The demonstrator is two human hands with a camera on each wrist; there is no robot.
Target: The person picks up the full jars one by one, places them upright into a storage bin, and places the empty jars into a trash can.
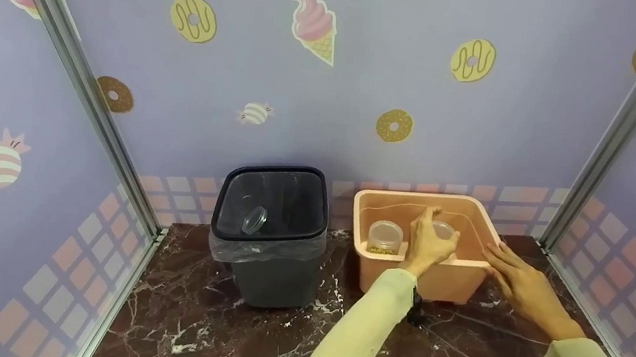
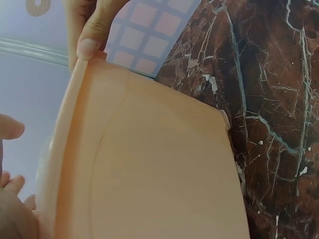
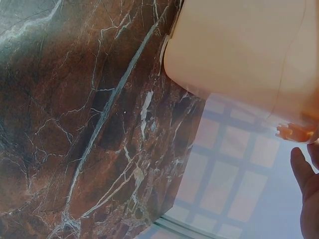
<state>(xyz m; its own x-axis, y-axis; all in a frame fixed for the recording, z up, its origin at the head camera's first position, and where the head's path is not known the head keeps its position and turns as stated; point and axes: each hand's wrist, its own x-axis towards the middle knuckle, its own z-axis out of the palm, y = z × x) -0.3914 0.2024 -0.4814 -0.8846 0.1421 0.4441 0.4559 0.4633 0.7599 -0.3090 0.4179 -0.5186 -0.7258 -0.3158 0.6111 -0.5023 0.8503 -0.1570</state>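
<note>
My left hand reaches over the front rim of a peach plastic tub and grips a clear round container inside, with its fingers and thumb on either side. To the left of that hand, a second clear round container stands in the tub, with small yellow bits near its bottom. The right hand rests its fairly straight fingers on the tub's right rim near the front corner. In the left wrist view its thumb touches that corner. In the right wrist view only part of its fingers shows.
Left of the tub stands a dark square bin lined with a clear bag; a clear round lid shows inside it. Both stand on a dark red marbled surface. Patterned walls with metal edge strips enclose the back and sides.
</note>
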